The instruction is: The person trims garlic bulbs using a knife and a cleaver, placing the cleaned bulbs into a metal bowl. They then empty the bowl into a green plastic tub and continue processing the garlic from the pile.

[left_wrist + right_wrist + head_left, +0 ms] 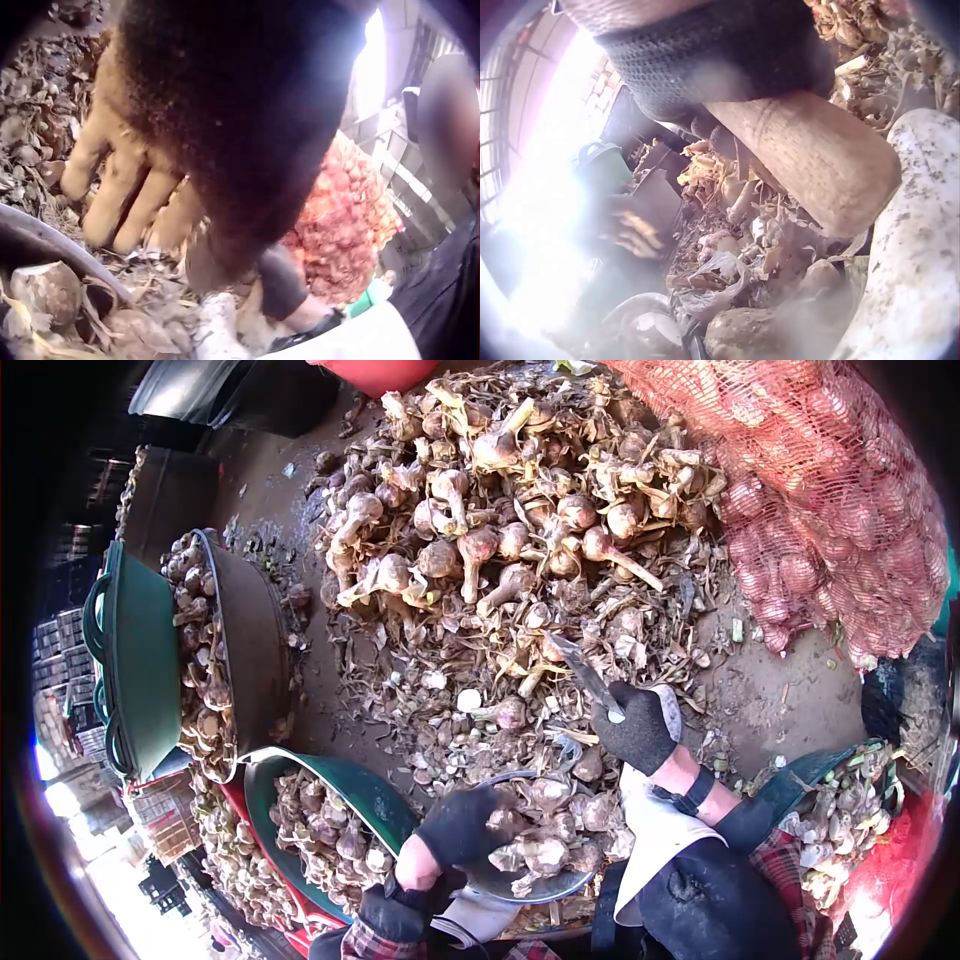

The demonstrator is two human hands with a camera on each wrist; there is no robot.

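Observation:
My right hand [637, 732], in a dark knit glove, grips a knife [583, 674] whose blade points up toward the heap. The knife's wooden handle [817, 161] sticks out of the fist in the right wrist view. My gloved left hand [462, 828] is over the left side of a metal basin [560, 887] of garlic bulbs [545, 852]. In the left wrist view its tan fingers [112, 195] stretch out beside the basin's rim, with no bulb showing between them. A large heap of garlic bulbs [475, 545] with stems lies ahead of both hands.
At the left, a green tub [365, 790] and a dark tub [255, 650] hold garlic. A red mesh sack [800, 500] of bulbs stands at the upper right. Trimmings [440, 705] litter the ground, and cut stems [845, 825] fill a container at the lower right.

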